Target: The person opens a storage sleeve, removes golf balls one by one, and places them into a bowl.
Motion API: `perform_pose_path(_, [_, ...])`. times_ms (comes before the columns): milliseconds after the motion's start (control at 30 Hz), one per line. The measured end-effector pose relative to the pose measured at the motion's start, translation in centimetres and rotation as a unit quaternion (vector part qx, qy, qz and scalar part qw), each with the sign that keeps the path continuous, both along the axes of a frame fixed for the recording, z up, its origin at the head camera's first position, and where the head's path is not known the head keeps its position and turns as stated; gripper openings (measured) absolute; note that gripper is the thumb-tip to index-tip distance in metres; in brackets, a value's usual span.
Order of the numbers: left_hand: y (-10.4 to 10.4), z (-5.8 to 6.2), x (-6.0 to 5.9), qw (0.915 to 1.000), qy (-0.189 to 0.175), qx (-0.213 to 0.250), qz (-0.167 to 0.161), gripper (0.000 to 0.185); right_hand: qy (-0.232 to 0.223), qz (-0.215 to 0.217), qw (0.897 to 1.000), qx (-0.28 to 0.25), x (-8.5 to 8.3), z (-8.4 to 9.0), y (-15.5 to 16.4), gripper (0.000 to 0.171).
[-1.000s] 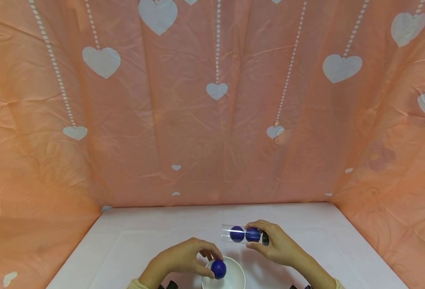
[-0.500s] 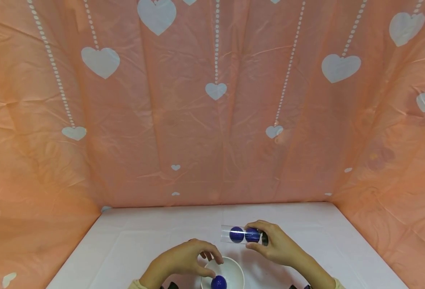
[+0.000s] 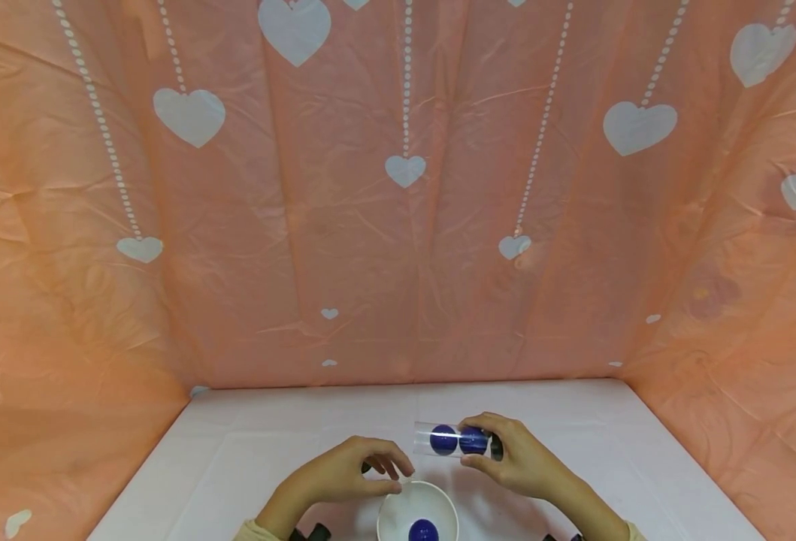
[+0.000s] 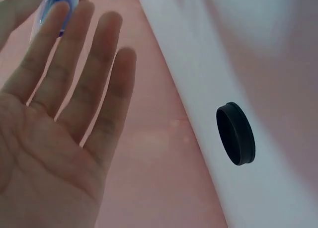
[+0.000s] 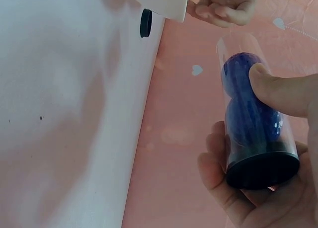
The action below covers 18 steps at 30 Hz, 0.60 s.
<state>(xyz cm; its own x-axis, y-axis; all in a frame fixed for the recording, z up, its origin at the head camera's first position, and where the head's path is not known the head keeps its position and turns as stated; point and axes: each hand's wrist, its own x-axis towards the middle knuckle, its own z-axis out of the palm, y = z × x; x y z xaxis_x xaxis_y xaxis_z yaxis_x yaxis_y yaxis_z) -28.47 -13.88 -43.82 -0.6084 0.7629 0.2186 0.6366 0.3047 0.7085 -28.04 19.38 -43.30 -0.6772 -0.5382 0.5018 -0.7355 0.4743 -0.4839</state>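
Note:
My right hand (image 3: 516, 458) grips a clear tube (image 3: 422, 439), thumb on one side and fingers on the other. Two blue balls (image 3: 443, 440) sit in a row inside it, and a black cap (image 5: 263, 171) closes the end by the palm. In the head view the tube lies sideways above the table, its uncapped end towards the left. My left hand (image 3: 346, 472) hovers at the upper left of a white bowl (image 3: 404, 511), holding nothing. Its fingers (image 4: 102, 64) extend, slightly spread, in the left wrist view. Inside the bowl rests another blue ball (image 3: 424, 530).
A loose black cap (image 4: 236, 133) stands on its edge on the white table (image 3: 269, 428); in the head view it is mostly behind my left hand. Orange sheeting with white hearts (image 3: 404, 300) walls the table at the back and both sides.
My left hand has let go of a blue ball, which dropped into the bowl and rolled right. That hand has then drawn up and left. My right hand and the tube have stayed put.

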Motion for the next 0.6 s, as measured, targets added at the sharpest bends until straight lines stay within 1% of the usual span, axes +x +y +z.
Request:
perform_pose_path(200, [-0.32,0.05,-0.12,0.9972,-0.001,0.015,0.074,0.016,-0.006,0.002,1.0,-0.002,0.18,0.06,-0.09,0.034])
perform_pose_path(300, [-0.29,0.08,-0.22,0.9947,0.009,0.022,0.1,0.019,-0.007,0.007,1.0,-0.005,0.22,0.01,-0.16,0.034])
perform_pose_path(400, [-0.21,0.15,-0.29,0.9922,0.024,0.03,0.118,0.025,-0.004,0.013,1.0,-0.008,0.14,-0.1,-0.22,0.034])
perform_pose_path(467, [-0.14,0.2,-0.28,0.9908,0.028,0.035,0.128,0.027,0.001,0.014,1.0,-0.008,0.08,-0.17,-0.24,0.034])
perform_pose_path(600, [0.1,0.21,-0.26,0.9895,0.03,0.046,0.134,0.029,0.005,0.013,1.0,-0.005,0.08,-0.17,-0.29,0.035])
